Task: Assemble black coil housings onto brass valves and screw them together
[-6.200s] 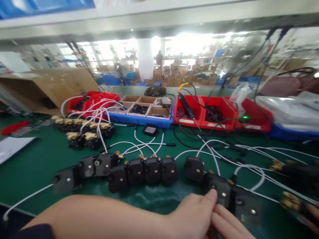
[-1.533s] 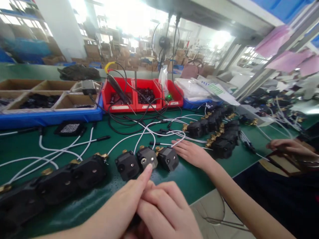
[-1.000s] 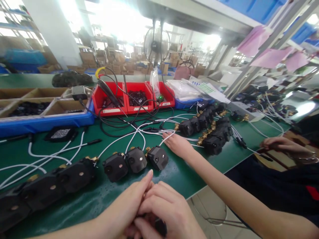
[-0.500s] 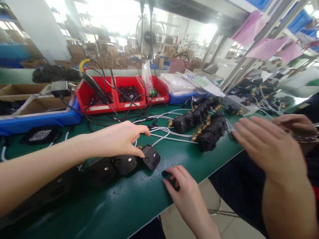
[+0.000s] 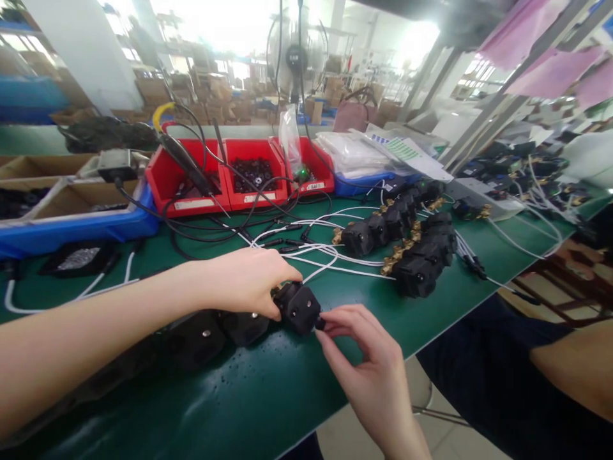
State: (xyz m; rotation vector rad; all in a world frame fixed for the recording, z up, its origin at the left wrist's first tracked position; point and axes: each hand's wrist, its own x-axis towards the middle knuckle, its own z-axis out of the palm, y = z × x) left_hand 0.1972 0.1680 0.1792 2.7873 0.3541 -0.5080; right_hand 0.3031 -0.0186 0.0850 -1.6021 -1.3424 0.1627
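My left hand (image 5: 246, 281) grips the last black valve block (image 5: 300, 308) at the right end of a row of black blocks (image 5: 205, 332) on the green table (image 5: 268, 396). Its fingers curl over the block's top. My right hand (image 5: 371, 364) reaches up from the table edge and pinches a small black part (image 5: 320, 323) against the block's right side. White wires (image 5: 325, 255) run away behind the block.
A cluster of black and brass valves (image 5: 412, 246) lies to the right. Red bins (image 5: 239, 176) with black cables, a blue tray (image 5: 76, 223) of cardboard boxes and plastic bags (image 5: 354, 153) line the back. Another person's arm (image 5: 575, 377) shows at lower right.
My left hand lifted and tilted the end block. My right hand rose from the table with the small black part to the block's side. The other person's hands withdrew to the right.
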